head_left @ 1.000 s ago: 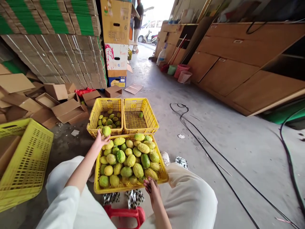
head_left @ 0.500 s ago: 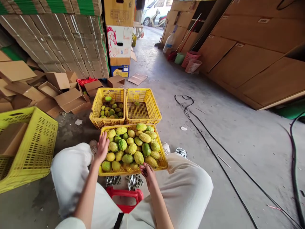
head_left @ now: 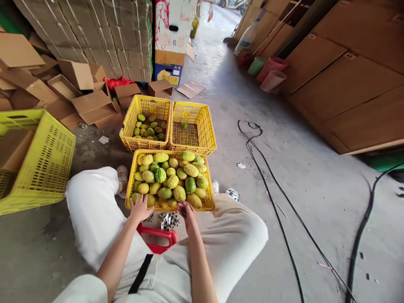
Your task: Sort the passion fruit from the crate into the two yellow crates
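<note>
At the near rim of the shallow yellow plastic crate, both bare hands work on the near row of oval yellow-green fruits, which fill that crate. Left hand: near-left corner of the crate, fingers spread wide and laid over the rim and corner fruit, nothing seen gripped. Right hand: near rim, right of middle, fingers loosely bent, tips by the near fruits; palm hidden, so cannot tell if it holds anything.

Beyond the crate: a slatted yellow plastic basket on the left with a scatter of similar fruits, and a slatted yellow plastic basket on the right with one small green fruit inside. Red plastic frame sits low on the crate's near side.

Handling, my judgement: the fruits look tightly packed, so one from the top layer should free more easily than one wedged under the rim. Best to cup it with the whole left palm, not pinch; roll it clear of neighbours before lifting. Right hand could steady the near rim. Pulling from the bottom row risks a slide over the edge; skins may bruise, so no dropping.
</note>
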Available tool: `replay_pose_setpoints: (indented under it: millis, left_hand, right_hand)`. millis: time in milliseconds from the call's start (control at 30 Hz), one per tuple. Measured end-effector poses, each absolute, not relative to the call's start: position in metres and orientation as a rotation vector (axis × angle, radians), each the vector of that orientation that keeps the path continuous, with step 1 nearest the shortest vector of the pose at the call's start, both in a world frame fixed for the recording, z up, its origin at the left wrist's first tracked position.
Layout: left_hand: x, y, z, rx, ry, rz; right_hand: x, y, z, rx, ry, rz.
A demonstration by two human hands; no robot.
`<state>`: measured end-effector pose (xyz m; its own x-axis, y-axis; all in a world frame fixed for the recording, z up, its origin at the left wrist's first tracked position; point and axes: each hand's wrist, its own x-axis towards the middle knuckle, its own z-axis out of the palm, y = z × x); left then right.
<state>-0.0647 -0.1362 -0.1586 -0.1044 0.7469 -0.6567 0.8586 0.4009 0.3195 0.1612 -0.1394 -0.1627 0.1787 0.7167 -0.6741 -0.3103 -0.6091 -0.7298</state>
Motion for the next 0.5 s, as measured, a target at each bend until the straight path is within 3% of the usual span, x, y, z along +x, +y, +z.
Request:
replay_pose_setpoints:
  millis: [333,500]
  left_hand:
    - [-0.051,-0.149,-0.179,1.325,1.862,-0.150]
    - [-0.042,-0.153,-0.179,1.435,1.909,-0.322]
  right_hand:
    - [0.156,-0.157,-0.168,-1.964,-1.297,1.318]
    - [0.138,-0.166,-0.148,-2.193,-2.186,1.042]
